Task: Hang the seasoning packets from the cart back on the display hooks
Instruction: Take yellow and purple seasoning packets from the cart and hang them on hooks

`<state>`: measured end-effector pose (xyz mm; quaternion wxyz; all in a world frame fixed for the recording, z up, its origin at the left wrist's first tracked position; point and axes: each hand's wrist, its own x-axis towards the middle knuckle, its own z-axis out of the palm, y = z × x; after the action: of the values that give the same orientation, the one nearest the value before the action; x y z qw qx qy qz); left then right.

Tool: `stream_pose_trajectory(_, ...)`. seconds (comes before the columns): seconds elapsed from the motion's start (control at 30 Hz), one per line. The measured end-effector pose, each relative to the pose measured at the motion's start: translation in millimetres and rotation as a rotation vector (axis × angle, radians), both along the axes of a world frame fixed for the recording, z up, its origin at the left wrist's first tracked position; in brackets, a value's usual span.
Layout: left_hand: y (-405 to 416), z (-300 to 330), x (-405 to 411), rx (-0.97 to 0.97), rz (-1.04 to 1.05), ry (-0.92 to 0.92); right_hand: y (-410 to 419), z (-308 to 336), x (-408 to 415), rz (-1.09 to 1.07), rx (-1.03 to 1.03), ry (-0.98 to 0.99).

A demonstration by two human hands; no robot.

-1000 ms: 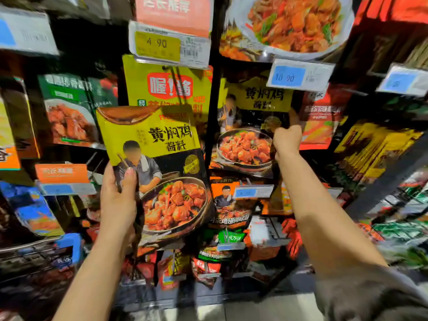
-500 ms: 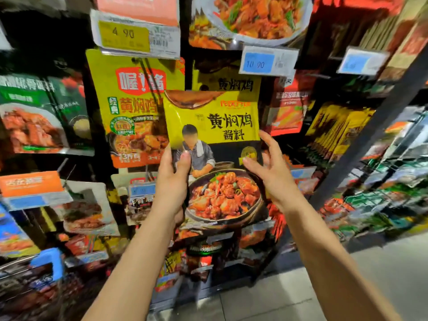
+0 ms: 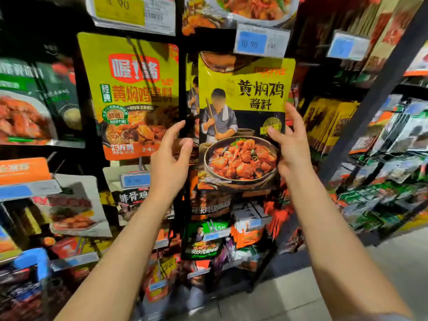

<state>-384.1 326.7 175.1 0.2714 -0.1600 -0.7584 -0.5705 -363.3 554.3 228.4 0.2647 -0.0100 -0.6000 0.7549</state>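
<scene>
The yellow seasoning packet point(image 3: 243, 121) hangs upright before the display rack, under the blue price tag point(image 3: 252, 44). The right hand point(image 3: 290, 144) pinches its right edge (thumb in front); the left hand point(image 3: 170, 162) hovers beside it, grip loosely spread, holding nothing.

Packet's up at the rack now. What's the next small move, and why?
Probably lift the packet so its top reaches the hook under the blue price tag. Only the right hand grips it; the left hand is off its edge.
</scene>
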Motion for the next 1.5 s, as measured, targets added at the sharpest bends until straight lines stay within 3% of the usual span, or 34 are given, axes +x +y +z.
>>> stream_pose_trajectory(0.13,-52.9,-60.6,-21.8,-0.644,0.494,0.185,3.9,-0.2,-10.5,0.042,-0.025,0.023)
stream_pose_trajectory(0.23,-62.5,-88.0,-33.4,-0.946,0.606,0.387,9.3,-6.7,-9.6,0.053,-0.033,0.028)
stream_pose_trajectory(0.53,-65.1,-96.5,-41.6,-0.945,0.685,0.555,-3.8,13.8,-23.4,0.023,-0.05,0.046)
stream_pose_trajectory(0.9,-63.0,-89.4,-35.9,-0.966,0.633,0.437,-8.9,24.7,-21.1,-0.108,0.036,-0.121)
stream_pose_trajectory(1.1,-64.6,-87.7,-32.5,-0.976,0.609,0.385,-19.8,38.5,-75.9,-0.153,0.136,-0.178)
stream_pose_trajectory(1.27,-66.1,-87.1,-30.3,-0.997,0.571,0.352,-33.3,26.2,-135.1,-0.206,0.116,-0.15)
stream_pose_trajectory(1.5,-60.2,-89.1,-32.2,-1.069,0.579,0.302,-11.0,-15.1,-170.2,-0.212,0.341,-0.078)
